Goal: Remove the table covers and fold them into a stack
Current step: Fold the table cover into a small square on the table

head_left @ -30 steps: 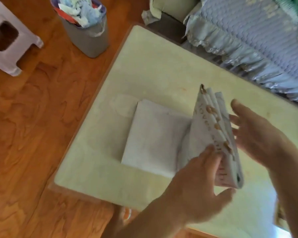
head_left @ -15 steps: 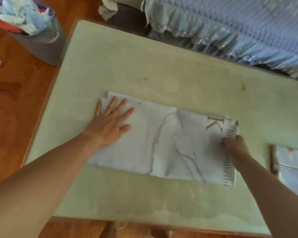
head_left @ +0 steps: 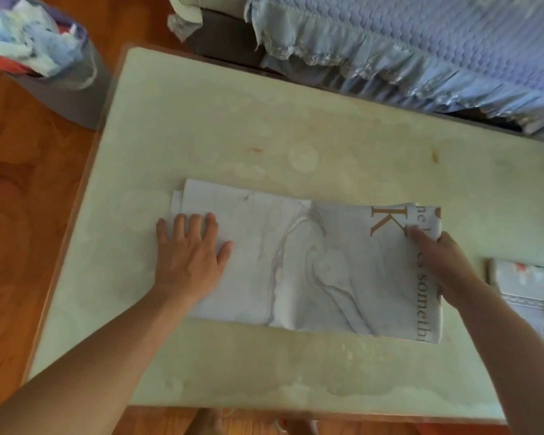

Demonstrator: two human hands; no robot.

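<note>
Marbled folded cover (head_left: 308, 268), long axis left-right; left hand (head_left: 189, 255) flat on it; right hand (head_left: 440, 265) pinching right edge

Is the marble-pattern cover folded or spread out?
Folded: the cover lies as a narrow rectangle on the table, with layered edges showing at its left end.

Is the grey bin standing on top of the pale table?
No, the grey bin stands on the wooden floor beside the pale table.
</note>
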